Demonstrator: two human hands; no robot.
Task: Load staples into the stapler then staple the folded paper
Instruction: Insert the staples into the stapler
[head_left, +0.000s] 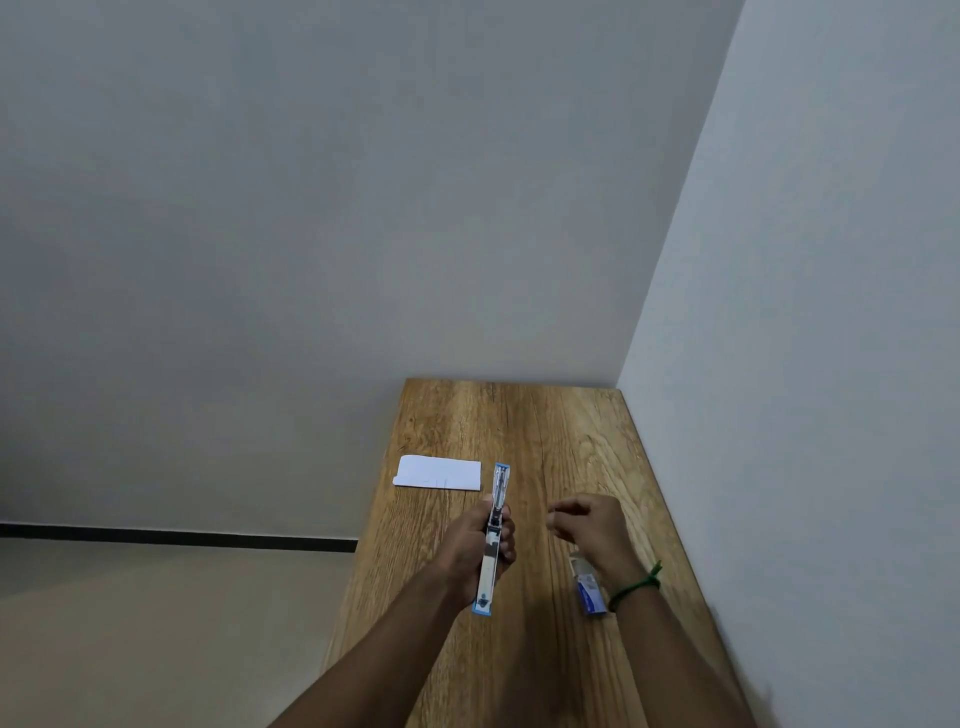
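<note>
Two hands work above a wooden table (571, 441). Left hand (475, 540) is clamped around the middle of the stapler (493, 540), which is swung fully open into one long strip. Right hand (587, 525), right of the stapler, has fingertips pinched together; whether they hold anything cannot be told. Folded paper (439, 472) lies just left of the stapler's far end. Staple box (589, 592) lies right of its near end, under the right wrist.

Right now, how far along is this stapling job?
Early. The left hand holds the stapler swung open, channel exposed. The right hand is pinched beside it; any staples there are too small to see. The staple box lies under that wrist. The folded paper waits, not yet stapled.
</note>
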